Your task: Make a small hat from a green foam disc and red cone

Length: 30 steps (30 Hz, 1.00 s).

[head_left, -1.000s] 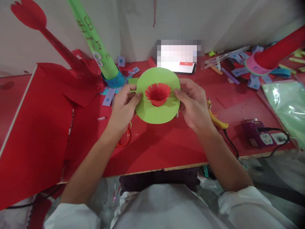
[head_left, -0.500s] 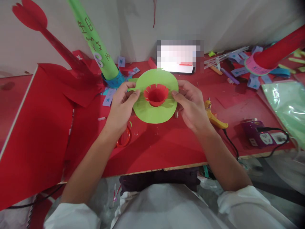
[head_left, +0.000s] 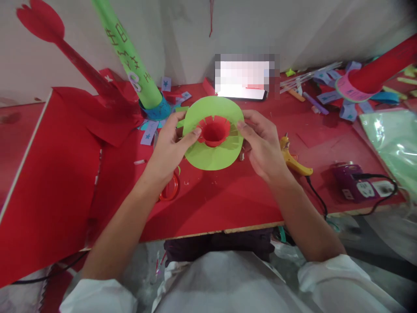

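Note:
Between my hands is a round green paper disc (head_left: 213,158), held above the red table. Through its middle comes a red paper tube (head_left: 215,132), its end cut into tabs that flare outward. My left hand (head_left: 172,141) grips the disc's left edge, the thumb on top and reaching the red tabs, the other fingers partly hidden beneath. On the opposite edge, my right hand (head_left: 260,139) pinches the disc with its thumb on top.
A yellow glue gun (head_left: 295,163) and a purple power socket (head_left: 353,182) with cables lie to the right. Red-handled scissors (head_left: 170,187) rest below my left hand. A green paper tube (head_left: 130,65) leans at the back left; a lit tablet (head_left: 243,80) stands against the wall.
My left thumb has slid inward across the disc to the red tabs. The disc has sunk slightly toward me; my right hand has hardly moved.

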{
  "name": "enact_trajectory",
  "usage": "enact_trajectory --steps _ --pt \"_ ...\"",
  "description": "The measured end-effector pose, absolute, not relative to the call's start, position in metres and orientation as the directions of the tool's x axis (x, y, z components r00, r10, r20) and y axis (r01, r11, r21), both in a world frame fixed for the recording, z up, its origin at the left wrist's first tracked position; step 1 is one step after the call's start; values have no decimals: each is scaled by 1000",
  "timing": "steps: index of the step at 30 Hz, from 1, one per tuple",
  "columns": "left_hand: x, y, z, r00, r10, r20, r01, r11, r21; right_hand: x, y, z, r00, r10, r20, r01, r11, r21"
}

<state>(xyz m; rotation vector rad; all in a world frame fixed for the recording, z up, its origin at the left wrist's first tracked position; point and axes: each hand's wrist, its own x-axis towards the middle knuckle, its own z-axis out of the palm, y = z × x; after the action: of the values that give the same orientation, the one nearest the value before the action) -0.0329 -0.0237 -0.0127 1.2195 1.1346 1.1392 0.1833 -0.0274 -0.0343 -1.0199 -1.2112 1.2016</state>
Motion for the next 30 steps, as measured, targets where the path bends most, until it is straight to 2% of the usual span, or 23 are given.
enact_trajectory --steps 10,21,27,30 --pt "-30 -25 -5 109 994 -11 10 10 1000 181 -31 -18 -67 980 185 -21 184 -983" --pt "-35 -31 -7 83 997 -7 -16 9 1000 179 -30 -18 -90 988 126 -75 120 -990" --pt "-43 -42 -7 18 997 -70 -17 71 997 179 -31 -18 -79 989 123 -106 114 -988" --pt "-50 -49 -11 34 999 -13 27 12 1000 180 -30 -20 -74 991 112 -106 104 -989"
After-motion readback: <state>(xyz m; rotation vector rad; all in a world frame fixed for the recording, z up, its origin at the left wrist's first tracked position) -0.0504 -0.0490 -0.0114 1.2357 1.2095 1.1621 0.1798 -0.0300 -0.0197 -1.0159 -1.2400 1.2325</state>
